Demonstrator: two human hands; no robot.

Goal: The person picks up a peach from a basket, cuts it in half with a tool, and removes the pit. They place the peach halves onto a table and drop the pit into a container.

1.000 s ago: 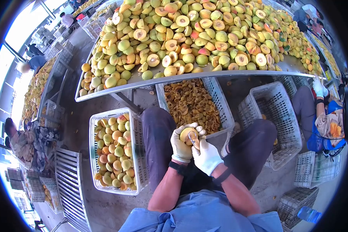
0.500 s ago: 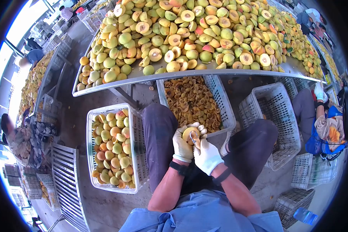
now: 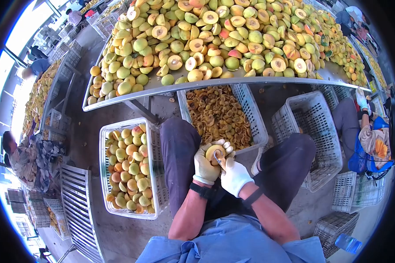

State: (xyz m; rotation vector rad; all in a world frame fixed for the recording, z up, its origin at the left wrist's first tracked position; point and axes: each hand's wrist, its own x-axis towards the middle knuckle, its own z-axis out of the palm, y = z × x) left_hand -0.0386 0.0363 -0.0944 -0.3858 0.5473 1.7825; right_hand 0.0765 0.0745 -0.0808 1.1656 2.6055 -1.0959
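Observation:
My left hand point(image 3: 205, 168), in a white glove, is closed around a halved peach point(image 3: 215, 154) with its cut face turned up. My right hand point(image 3: 235, 177), gloved as well, grips a small pitting knife point(image 3: 218, 158); its curved metal end rests at the middle of the peach half, and the handle is mostly hidden in my fingers. Just beyond my hands, between my knees, a white crate point(image 3: 260, 131) holds brown-yellow pit pieces and scraps point(image 3: 217, 115). To the left stands another white crate point(image 3: 152, 168) full of peaches point(image 3: 129, 166).
A metal-edged table point(image 3: 171, 89) heaped with halved peaches point(image 3: 232, 39) spans the far side. A grey crate point(image 3: 329, 149) stands by my right knee. A slatted metal rack point(image 3: 77, 197) is at left, a water bottle point(image 3: 348, 243) at lower right. Other people sit at both sides.
The knife's curved end has turned and shifted slightly on the peach's cut face, and the right hand has tilted a little with it. Both hands keep their hold.

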